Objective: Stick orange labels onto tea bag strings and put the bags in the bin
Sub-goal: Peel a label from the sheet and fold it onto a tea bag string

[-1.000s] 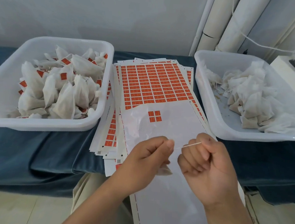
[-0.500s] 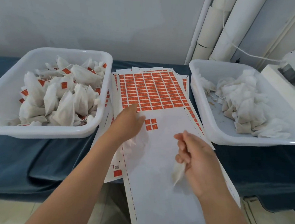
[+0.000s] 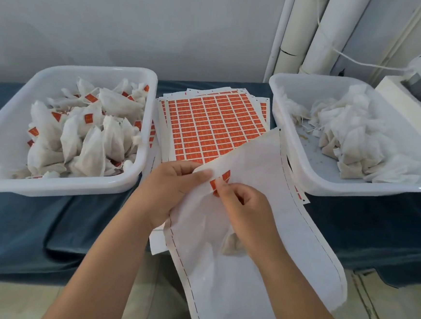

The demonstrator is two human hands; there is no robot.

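**A:** Where are the hands?

**B:** Both are over the curled white backing sheet [image 3: 262, 163]. It is nearly stripped and lifts off the stack of sheets of orange rectangular labels [image 3: 206, 129]. The left hand [image 3: 174, 189] pinches a fold of that backing sheet between thumb and fingers.

**A:** And the right hand?

**B:** The right hand [image 3: 248, 212] has its thumb and forefinger tips together at the few orange labels [image 3: 225, 176] left on the sheet. I cannot tell whether one is already lifted. A small white mesh tea bag [image 3: 230, 246] sits tucked under its curled lower fingers, against the palm.

**A:** The bag's string?

**B:** Hidden by the hand.

**A:** And the bins?

**B:** The white plastic left bin [image 3: 51, 187] is heaped with labelled bags [image 3: 85, 134], orange tags showing among them. The white plastic right bin [image 3: 302, 166] holds a pile of plain white bags [image 3: 352, 135]. Both stand on a dark blue cloth [image 3: 35, 221], with the stack of label sheets between them.
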